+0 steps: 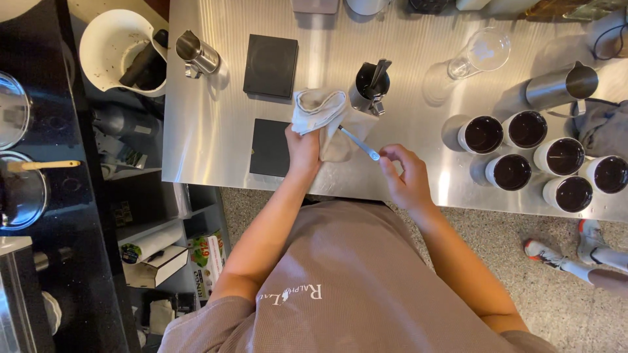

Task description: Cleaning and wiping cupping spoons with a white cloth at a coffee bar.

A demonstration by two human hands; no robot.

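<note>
Your left hand (302, 149) grips a crumpled pale cloth (322, 111) over the steel table (405, 91), fingers closed into its folds. Your right hand (404, 178) pinches the near end of a slim spoon handle (358, 144) between thumb and fingertips; the rest of that hand is loosely curled. The spoon lies between your two hands: its far end disappears into the cloth just beside your left hand, so you cannot see the bowl. Its long axis runs on a slant, from the cloth at upper left down to your right fingers at lower right, roughly level with the table top.

Just behind the cloth stands a dark cup holding utensils (371, 84). Two flat black square pads (271, 65) lie left of it. Well off to your right, six white cups of dark liquid (510, 171) cluster near the table edge, with a steel pitcher (561, 86) behind them.
</note>
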